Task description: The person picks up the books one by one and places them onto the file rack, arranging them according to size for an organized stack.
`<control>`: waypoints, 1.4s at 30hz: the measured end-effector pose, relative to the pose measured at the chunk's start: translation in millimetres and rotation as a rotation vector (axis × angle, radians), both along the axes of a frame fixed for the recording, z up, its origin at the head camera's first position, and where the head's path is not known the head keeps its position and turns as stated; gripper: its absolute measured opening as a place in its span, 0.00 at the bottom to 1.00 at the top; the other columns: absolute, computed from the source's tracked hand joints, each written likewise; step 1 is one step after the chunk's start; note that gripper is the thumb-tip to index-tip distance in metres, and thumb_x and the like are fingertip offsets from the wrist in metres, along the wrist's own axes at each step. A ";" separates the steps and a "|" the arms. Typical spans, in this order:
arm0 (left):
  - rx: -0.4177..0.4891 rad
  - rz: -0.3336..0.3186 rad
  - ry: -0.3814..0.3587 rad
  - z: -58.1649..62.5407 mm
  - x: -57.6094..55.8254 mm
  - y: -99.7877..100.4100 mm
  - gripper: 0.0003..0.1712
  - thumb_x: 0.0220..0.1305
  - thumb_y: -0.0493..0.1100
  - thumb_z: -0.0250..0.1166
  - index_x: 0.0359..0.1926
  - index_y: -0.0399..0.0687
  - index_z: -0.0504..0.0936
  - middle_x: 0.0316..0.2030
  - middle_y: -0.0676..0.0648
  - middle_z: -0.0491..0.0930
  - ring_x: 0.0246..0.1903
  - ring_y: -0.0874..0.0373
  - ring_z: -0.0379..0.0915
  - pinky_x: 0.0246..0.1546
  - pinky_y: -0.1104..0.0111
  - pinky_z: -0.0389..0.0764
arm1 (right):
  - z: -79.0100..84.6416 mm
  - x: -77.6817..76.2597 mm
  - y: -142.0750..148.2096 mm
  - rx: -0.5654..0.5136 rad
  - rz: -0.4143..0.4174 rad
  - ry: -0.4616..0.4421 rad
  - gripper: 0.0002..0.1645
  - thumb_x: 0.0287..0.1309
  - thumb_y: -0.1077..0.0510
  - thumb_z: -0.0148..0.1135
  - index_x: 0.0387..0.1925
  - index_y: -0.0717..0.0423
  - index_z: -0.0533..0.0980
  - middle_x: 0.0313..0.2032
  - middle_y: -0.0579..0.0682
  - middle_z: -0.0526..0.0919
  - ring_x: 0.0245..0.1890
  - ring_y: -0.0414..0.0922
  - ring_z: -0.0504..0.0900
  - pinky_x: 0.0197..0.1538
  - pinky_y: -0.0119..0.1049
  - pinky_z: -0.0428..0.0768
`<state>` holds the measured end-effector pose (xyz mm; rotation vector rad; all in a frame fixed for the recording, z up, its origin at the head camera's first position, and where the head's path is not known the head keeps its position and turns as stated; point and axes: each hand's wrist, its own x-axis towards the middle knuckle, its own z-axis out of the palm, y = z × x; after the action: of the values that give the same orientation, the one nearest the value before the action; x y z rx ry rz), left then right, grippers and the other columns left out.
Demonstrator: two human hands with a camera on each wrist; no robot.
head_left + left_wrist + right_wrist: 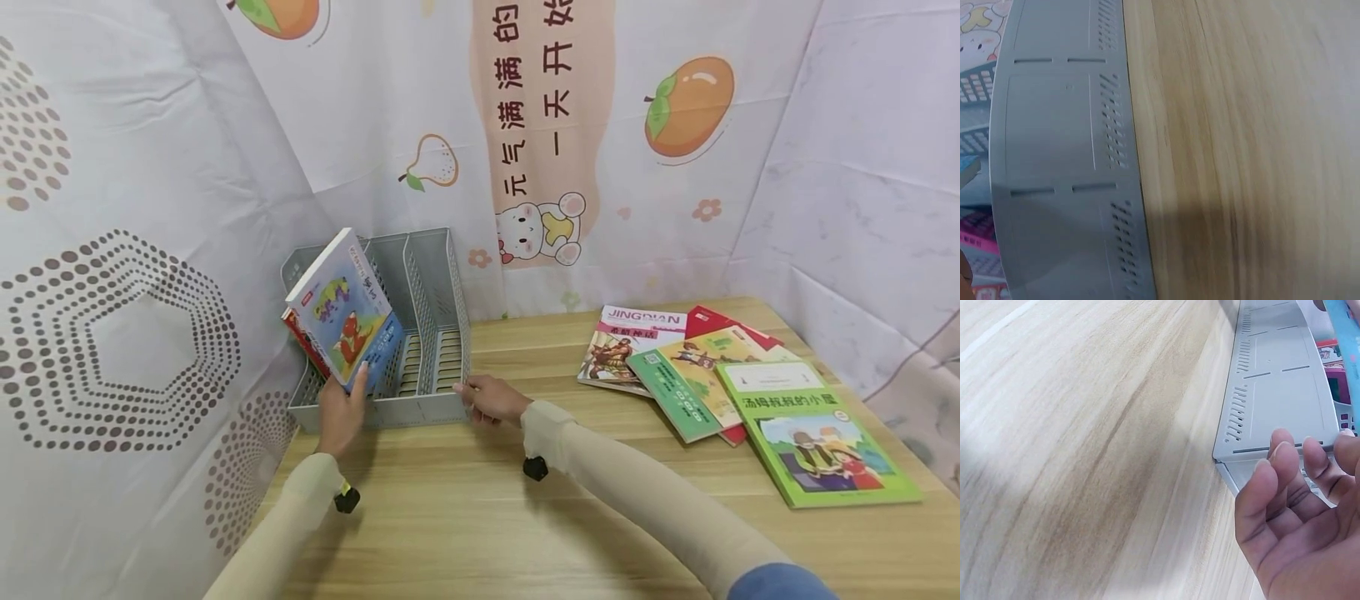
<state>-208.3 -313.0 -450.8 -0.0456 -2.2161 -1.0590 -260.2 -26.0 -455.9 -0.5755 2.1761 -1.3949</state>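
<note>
My left hand (342, 414) holds a picture book (347, 312) with a blue cover and a fox on it, thumb across the lower front. The book stands tilted over the left compartment of a grey plastic file rack (420, 408). A red-edged book (306, 343) shows right behind it. My right hand (492, 400) grips the rack's front right corner. In the right wrist view, its thumb and index finger are at the rim, other fingers curled outside. A pink book (979, 234) shows inside the rack in the left wrist view.
On the right of the wooden table (465, 517) lie a green-bordered book (817, 433), a green and yellow book (697, 379), a red book (712, 321) and a JINGDIAN book (622, 346), overlapping. A patterned curtain (390, 92) hangs behind and at the sides.
</note>
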 end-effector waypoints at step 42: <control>-0.178 0.351 -0.259 3.2 -10.1 -34.2 0.32 0.78 0.58 0.55 0.39 0.27 0.81 0.33 0.28 0.80 0.38 0.28 0.78 0.42 0.39 0.73 | -1.4 -1.8 2.4 -0.016 -0.011 -0.001 0.27 0.81 0.44 0.47 0.43 0.67 0.75 0.25 0.56 0.79 0.20 0.43 0.69 0.23 0.36 0.67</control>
<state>-218.4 -347.2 -447.6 0.4093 -2.4275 -0.7045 -262.0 -23.5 -457.3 -0.5695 2.1724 -1.4193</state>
